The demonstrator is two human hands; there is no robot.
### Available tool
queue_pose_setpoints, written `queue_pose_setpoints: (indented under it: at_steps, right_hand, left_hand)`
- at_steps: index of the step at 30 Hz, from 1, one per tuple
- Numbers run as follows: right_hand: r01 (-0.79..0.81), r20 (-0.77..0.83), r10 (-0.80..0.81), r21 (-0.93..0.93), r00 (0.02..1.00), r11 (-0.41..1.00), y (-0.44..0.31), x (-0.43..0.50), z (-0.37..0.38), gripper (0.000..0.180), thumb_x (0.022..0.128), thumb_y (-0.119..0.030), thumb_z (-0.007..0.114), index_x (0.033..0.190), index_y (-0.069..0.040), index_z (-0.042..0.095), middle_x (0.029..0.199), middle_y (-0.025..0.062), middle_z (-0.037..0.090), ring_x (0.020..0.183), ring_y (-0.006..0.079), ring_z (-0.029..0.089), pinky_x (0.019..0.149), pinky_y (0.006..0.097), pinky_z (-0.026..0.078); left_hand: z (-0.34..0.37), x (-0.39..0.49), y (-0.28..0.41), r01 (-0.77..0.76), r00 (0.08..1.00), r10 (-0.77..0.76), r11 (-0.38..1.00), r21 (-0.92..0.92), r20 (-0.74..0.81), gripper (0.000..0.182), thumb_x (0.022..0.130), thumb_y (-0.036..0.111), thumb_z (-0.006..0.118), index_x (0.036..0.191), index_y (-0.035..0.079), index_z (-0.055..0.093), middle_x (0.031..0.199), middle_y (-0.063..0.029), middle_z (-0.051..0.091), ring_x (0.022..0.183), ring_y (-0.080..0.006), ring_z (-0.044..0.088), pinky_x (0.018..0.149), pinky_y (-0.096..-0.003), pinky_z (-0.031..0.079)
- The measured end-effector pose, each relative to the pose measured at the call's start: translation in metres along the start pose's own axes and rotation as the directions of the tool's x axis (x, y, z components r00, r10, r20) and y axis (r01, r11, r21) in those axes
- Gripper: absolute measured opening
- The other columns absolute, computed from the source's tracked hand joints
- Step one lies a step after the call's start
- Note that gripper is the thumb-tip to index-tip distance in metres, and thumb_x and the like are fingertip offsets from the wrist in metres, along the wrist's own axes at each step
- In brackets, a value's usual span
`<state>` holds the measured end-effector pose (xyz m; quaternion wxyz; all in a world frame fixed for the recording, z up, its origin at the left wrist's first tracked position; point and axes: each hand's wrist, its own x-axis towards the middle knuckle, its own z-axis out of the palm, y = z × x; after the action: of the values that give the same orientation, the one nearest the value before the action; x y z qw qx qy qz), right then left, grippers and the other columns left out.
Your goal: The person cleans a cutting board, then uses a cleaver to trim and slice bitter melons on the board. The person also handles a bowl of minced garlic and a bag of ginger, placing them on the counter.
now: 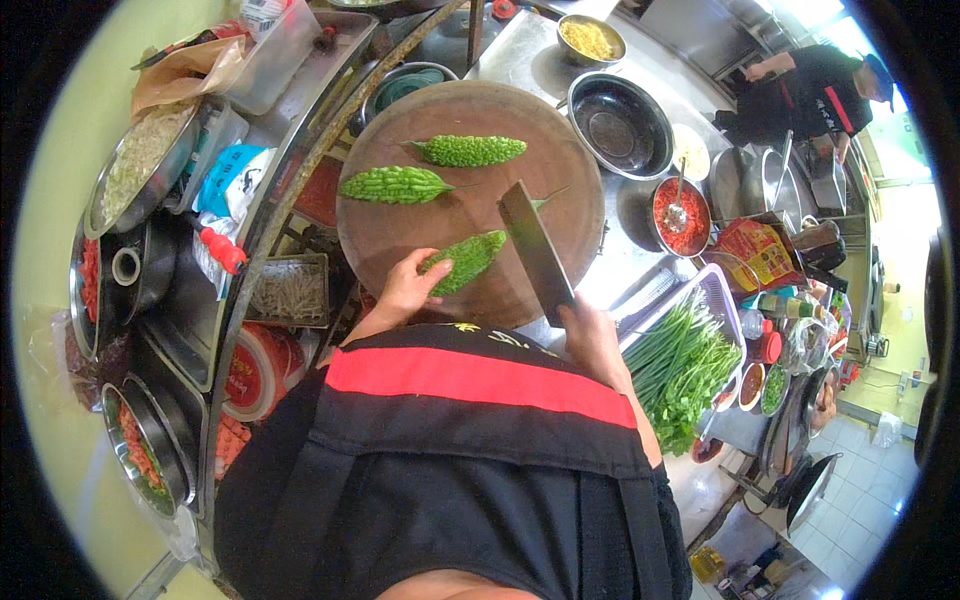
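On a round wooden chopping block (465,217) my left hand (409,289) grips a green bitter melon (471,264) near its lower end. My right hand (594,334) holds the handle of a cleaver (536,247), its broad blade to the right of that melon and apart from it. A thin stem piece (551,196) shows just beyond the blade's far end. Two more bitter melons lie farther back on the block: one with its stem to the left (472,151), the other with its stem to the right (395,184).
Right of the block stand a black-lined metal bowl (619,124), a bowl of chopped red pepper (681,214) with a spoon, and a basket (724,296) of green onions (675,367). A yellow-filled bowl (591,41) is behind. Another person (806,97) stands at the far right. Shelving (259,262) runs along the left.
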<state>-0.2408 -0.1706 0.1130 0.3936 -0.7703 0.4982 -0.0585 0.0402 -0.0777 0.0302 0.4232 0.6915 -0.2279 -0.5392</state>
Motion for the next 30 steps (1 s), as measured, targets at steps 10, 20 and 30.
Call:
queue_pose_setpoints:
  at_steps: [10, 20, 30]
  right_hand:
    - [0.09, 0.152, -0.067, -0.151, 0.986, 0.984, -0.01, 0.008, -0.014, 0.016, 0.089, -0.014, 0.054, 0.097, -0.001, 0.049, 0.076, 0.0307, 0.06, 0.08, 0.0489, 0.059, 0.067, 0.0546, 0.047]
    - [-0.134, 0.06, 0.136, -0.045, 0.989, 0.99, -0.002, 0.021, 0.012, 0.021, 0.089, -0.018, 0.054, 0.1, 0.0, 0.054, 0.073, 0.0271, 0.062, 0.073, 0.0434, 0.063, 0.066, 0.0512, 0.048]
    - [-0.118, -0.014, 0.119, 0.053, 0.993, 0.992, 0.018, 0.021, 0.016, 0.022, 0.089, -0.017, 0.056, 0.102, 0.0, 0.057, 0.063, 0.0197, 0.062, 0.053, 0.0291, 0.063, 0.054, 0.041, 0.049]
  left_hand:
    - [0.0, 0.0, 0.007, -0.137, 0.99, 0.128, 0.976, 0.17, 0.064, 0.052, 0.09, 0.031, 0.065, 0.132, 0.006, 0.05, 0.104, -0.0135, 0.059, 0.077, -0.0163, 0.062, 0.055, -0.0292, 0.056]
    - [-0.016, -0.002, 0.014, -0.363, 0.932, 0.303, 0.797, 0.483, 0.201, 0.046, 0.086, 0.031, 0.069, 0.128, 0.019, 0.057, 0.094, -0.0099, 0.054, 0.082, -0.0223, 0.06, 0.067, -0.0326, 0.052]
    - [-0.012, -0.007, 0.037, -0.51, 0.803, 0.491, 0.271, 0.816, 0.339, 0.065, 0.078, 0.036, 0.072, 0.132, 0.007, 0.048, 0.102, -0.0192, 0.057, 0.096, -0.0355, 0.057, 0.088, -0.0414, 0.046]
